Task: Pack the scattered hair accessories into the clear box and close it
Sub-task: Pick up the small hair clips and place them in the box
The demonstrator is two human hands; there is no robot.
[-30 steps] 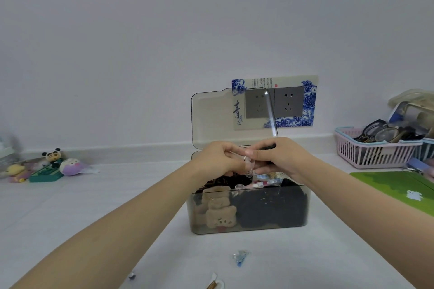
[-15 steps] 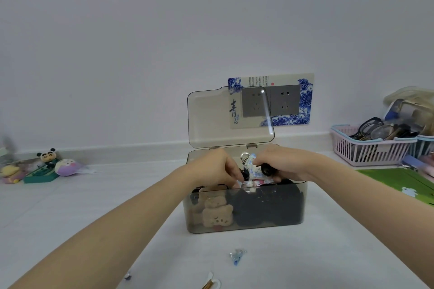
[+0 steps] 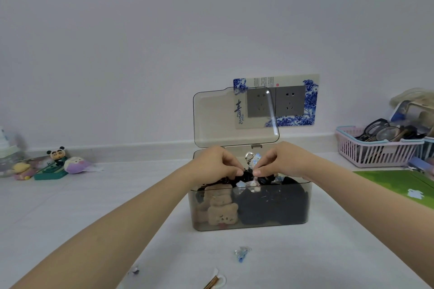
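The clear smoky box point(image 3: 293, 223) stands in the middle of the white table with its lid point(image 3: 218, 119) upright at the back. Inside it are brown bear clips point(image 3: 222, 214) and black hair ties point(image 3: 272, 206). My left hand point(image 3: 216, 164) and my right hand point(image 3: 281, 162) meet over the box mouth. Their fingertips pinch a black hair accessory point(image 3: 247, 175) on top of the pile. A silver ring with a pale blue charm point(image 3: 252, 158) sticks up just behind the fingers. Loose on the table in front lie a small blue clip point(image 3: 242, 253), a tiny piece point(image 3: 135, 271) and a white clip point(image 3: 216, 280).
A pink basket point(image 3: 366, 155) of glasses stands at the back right, with a green mat point(image 3: 399, 185) in front of it. Small toys point(image 3: 56, 163) sit at the far left by the wall. Wall sockets point(image 3: 290, 101) are behind the box.
Both hands have come down from above the box to its mouth, bringing the accessory onto the pile inside. The lid has stayed upright.
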